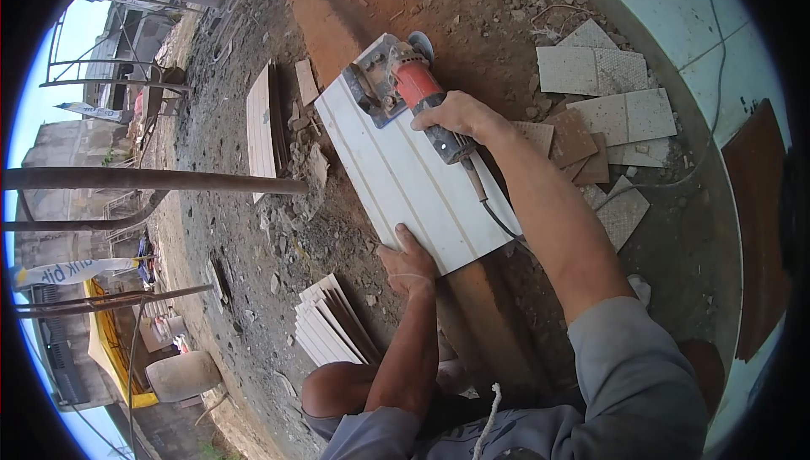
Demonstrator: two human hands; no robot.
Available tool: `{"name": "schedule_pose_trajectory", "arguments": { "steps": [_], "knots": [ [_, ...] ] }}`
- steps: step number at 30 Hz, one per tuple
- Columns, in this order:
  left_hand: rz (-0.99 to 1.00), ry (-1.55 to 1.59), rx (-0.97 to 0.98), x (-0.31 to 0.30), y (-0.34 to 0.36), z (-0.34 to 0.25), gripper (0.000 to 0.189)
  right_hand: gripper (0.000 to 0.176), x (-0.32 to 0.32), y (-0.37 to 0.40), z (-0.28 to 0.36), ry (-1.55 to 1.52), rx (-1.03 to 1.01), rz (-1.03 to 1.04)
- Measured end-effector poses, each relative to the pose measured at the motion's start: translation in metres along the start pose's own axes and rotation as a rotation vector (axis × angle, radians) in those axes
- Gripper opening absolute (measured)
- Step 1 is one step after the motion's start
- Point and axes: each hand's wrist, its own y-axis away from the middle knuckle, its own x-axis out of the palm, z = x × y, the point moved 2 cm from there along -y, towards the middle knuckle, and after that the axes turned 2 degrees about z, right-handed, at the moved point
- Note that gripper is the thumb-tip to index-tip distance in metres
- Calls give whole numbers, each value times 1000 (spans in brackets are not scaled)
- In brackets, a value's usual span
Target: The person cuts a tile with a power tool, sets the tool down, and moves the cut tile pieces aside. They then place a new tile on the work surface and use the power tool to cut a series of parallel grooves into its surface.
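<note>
My right hand (460, 116) is wrapped round the body of a red and black angle grinder (419, 80) mounted on a flat metal base plate. Its round disc (420, 43) shows at the far end, by the top edge of a white striped tile (413, 173). The base plate rests on that tile, and a dark cord runs back from the grinder beneath my right forearm. Lower down, my left hand (409, 262) grips the tile's near left edge, one digit lying over its top face. Some of its other fingers are hidden.
A brick-coloured ledge (489, 325) runs under the tile. Cut tile pieces (603, 72) lie to the right, a stack of tile strips (333, 321) at lower left, and more strips (263, 131) farther left. A metal pole (160, 180) juts in from the left. Rubble covers the ground.
</note>
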Motion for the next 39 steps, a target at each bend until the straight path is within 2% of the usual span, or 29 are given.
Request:
{"name": "schedule_pose_trajectory", "arguments": {
  "steps": [10,12,16,18,25,31,37,39],
  "knots": [
    [47,-15,-31,-5,3,-4,79,37,7,15,-27,-27,-2,-27],
    [81,-14,-32,-7,2,-5,81,49,7,22,-31,-42,21,3],
    [76,-33,-36,-6,2,-2,78,48,8,35,-39,-35,17,4],
    [71,-30,-44,-7,3,-4,76,32,10,43,-42,-55,7,10],
    [56,-14,-15,1,-2,5,76,32,11,77,-59,-26,17,18],
    [61,-28,-27,-2,-1,3,75,43,12,107,-72,-57,5,15],
    [69,-26,-22,-4,-1,3,76,46,12,144,-77,-90,80,11],
    [76,-18,-28,-4,2,3,74,60,13,150,-86,-46,113,50]
  ]
}}
